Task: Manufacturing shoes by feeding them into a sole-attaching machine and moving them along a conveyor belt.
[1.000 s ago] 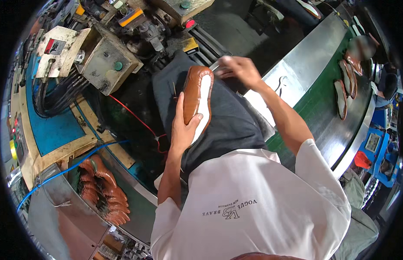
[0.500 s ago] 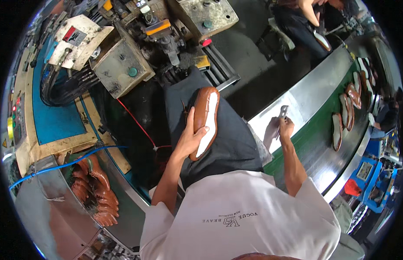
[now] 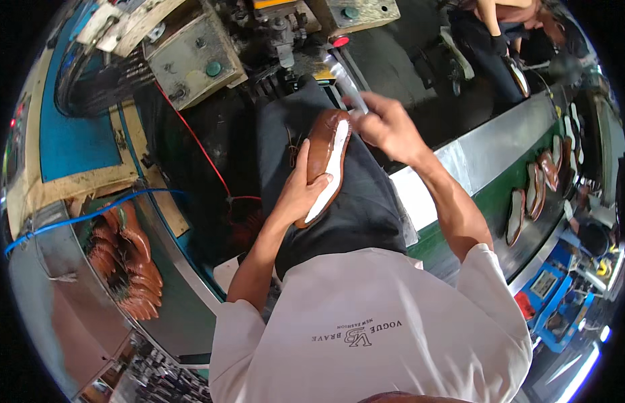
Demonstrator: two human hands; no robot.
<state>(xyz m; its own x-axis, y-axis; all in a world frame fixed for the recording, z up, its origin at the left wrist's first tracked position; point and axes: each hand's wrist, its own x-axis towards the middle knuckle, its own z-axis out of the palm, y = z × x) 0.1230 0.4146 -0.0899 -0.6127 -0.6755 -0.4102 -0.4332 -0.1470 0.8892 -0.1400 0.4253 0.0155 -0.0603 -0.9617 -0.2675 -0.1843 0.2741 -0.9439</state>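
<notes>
On my dark-trousered lap a brown leather shoe upper [image 3: 318, 149] lies tilted, its long white underside turned up and its narrow end away from me. My left hand [image 3: 300, 190] wraps its near half, thumb pressed on the white underside. Close to the shoe's far end is my right hand [image 3: 386, 127], its fingers closed round a slim silver metal hand tool [image 3: 346, 82]. The tool points up and away to the left, smeared by motion, and its exact kind is unclear. Whether it touches the leather cannot be made out.
Several brown uppers [image 3: 127, 258] sit in a bin at left. A grimy machine box [image 3: 195, 64] stands ahead of my knees. On the right, a green conveyor [image 3: 475, 216] carries several shoes [image 3: 516, 216] beside a metal ledge [image 3: 483, 148]. Another person [image 3: 504, 47] sits at far right.
My right hand has swung from over the metal ledge leftward and away from me to the shoe's far end, carrying the tool. The left hand still holds the shoe. The view has shifted.
</notes>
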